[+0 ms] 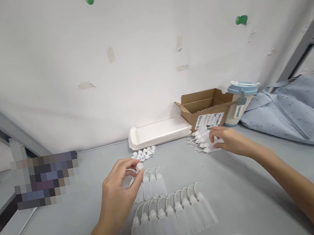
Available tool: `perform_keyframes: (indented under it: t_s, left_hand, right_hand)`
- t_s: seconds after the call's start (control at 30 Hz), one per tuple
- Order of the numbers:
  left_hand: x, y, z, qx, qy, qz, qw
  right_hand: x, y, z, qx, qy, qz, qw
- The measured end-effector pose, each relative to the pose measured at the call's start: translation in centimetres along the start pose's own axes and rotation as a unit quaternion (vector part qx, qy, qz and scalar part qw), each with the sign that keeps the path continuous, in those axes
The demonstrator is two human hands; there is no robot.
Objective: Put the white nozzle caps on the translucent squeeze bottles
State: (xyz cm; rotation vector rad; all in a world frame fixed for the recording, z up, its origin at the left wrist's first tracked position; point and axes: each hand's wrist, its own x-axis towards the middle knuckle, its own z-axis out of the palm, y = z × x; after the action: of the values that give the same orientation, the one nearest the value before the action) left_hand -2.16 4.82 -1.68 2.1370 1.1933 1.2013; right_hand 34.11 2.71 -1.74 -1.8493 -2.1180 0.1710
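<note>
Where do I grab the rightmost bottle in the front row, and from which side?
Probably by the middle of its smooth body: bring the right hand in from the right. The rightmost bottle has its neighbour close along its left side, while tabletop borders its right. The thin curved tube looks a poor handle.

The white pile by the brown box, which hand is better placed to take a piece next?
Probably the right hand: it is at the white pile, while the left hand is farther away and pinches a small white cap.
</note>
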Motion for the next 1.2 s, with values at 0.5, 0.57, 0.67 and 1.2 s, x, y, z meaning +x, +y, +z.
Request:
perform_keyframes:
  t_s: [0.5, 0.57, 0.67, 1.2]
  left_hand:
    - [0.6, 0.4, -0.7, -0.072, -0.032, -0.105, 0.991]
    - [0.6, 0.4, -0.7, -0.074, -0.033, -0.109, 0.991]
    - [0.6, 0.4, -0.7, -0.081, -0.039, -0.114, 0.989]
    - [0.8, 1.5, 0.9, -0.154, -0.222, -0.169, 0.948]
  right_hand:
    - [-0.5, -15.4, 3.9, 0.071, -0.139, -0.249, 0.956]
    - [0.0, -15.3, 4.3, 0.057, -0.146, -0.255, 0.954]
    - [0.8, -14.9, 4.5, 0.052, -0.163, -0.255, 0.952]
    - [-0.8, -11.5, 4.4, 0.14, -0.033, -0.198, 0.97]
